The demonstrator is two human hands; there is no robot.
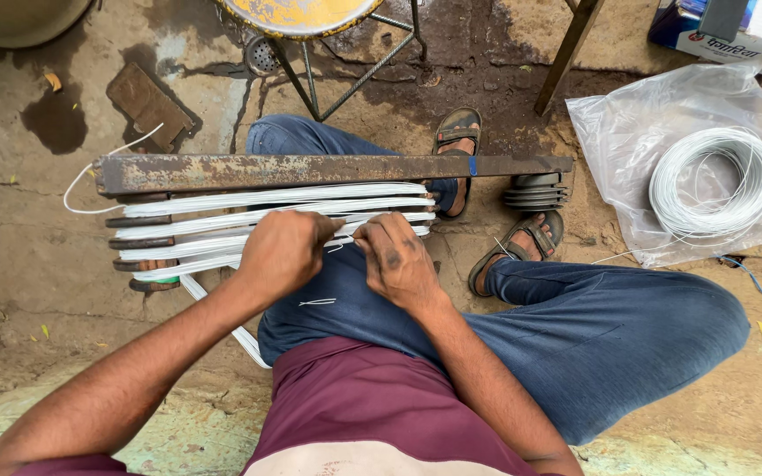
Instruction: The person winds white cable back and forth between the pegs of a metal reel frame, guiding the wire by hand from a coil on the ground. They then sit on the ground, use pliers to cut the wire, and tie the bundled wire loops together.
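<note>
Close together, my left hand [282, 254] and right hand [399, 260] pinch the white wire strands [275, 210] wound under the rusty flat metal bar [328, 169], my fingertips hidden beneath knuckles.

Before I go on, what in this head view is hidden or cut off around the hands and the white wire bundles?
- Fingertips of the left hand and right hand: curled under, so the grip on the white wire bundles is unseen.
- Bundles' near side: covered by both hands.
- Rusty metal bar: its support is hidden behind the knee.
- Wire coil: the plastic bag veils its loose ends.
- Yellow stool: cut by the top edge.
</note>
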